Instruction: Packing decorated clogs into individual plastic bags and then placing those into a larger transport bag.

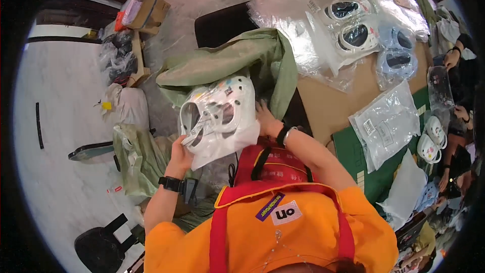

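Observation:
A pair of white clogs with colourful charms sits in a clear plastic bag, tilted in front of me. My left hand is closed on the bag's lower left corner, near the clogs' heel openings. At the bag's right side, my right hand grips the edge, its fingers partly hidden. Directly behind the clogs gapes a green woven sack, its mouth folded over; what lies inside is hidden.
On the right table, bagged white clogs, blue clogs and flat plastic bags lie on cardboard. A co-worker's hands are at the far right. Another green sack and a black stool stand left.

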`<state>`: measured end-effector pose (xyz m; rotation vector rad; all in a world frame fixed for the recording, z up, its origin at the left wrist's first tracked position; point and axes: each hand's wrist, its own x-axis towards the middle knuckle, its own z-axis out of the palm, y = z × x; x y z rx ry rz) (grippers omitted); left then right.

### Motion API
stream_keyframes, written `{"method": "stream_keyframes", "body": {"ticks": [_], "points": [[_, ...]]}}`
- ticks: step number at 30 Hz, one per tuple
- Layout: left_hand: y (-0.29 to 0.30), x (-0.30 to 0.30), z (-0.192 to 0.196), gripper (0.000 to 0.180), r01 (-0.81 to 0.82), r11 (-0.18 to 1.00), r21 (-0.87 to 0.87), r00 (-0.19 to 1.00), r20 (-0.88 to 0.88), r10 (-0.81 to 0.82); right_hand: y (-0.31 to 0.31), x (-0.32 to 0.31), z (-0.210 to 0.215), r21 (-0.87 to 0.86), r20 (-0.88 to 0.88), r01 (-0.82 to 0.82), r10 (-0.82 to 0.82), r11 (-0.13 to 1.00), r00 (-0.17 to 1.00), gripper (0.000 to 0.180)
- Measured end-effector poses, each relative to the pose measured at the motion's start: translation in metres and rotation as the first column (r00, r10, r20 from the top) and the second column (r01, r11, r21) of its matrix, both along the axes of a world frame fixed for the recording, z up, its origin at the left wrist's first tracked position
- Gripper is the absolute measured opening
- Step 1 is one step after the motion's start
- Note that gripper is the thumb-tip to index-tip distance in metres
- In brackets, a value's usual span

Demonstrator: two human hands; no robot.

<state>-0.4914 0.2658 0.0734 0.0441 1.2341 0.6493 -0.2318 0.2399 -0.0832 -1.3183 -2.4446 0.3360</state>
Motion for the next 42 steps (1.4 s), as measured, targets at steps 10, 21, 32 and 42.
{"method": "stream_keyframes", "body": {"ticks": [10,21,32,42], "points": [[0.046,0.109,-0.088,0.036,-0.074,0.996,-0.039,0.992,0.104,0.078,-0.042,-0.014,0.019,-0.901,-0.044,-0.21,0.402,0.379,0.915,0.046],[0.114,0.076,-0.213,0.041,0.23,0.925,-0.302,0.535,-0.754,-0.38,-0.003,0.04,0.103,-0.865,0.176,-0.001,0.305,0.502,0.936,0.041],[0.14,-0.007,-0.229,0.046,0.752,-0.141,-0.644,-0.632,-0.643,-0.432,-0.007,0.033,0.068,-0.582,0.219,0.083,0.057,0.809,0.974,0.021],[0.151,0.145,-0.065,0.057,0.949,-0.27,-0.163,-0.314,-0.397,-0.862,-0.018,0.066,0.016,-0.43,0.218,0.204,-0.118,0.879,0.969,0.02]]}}
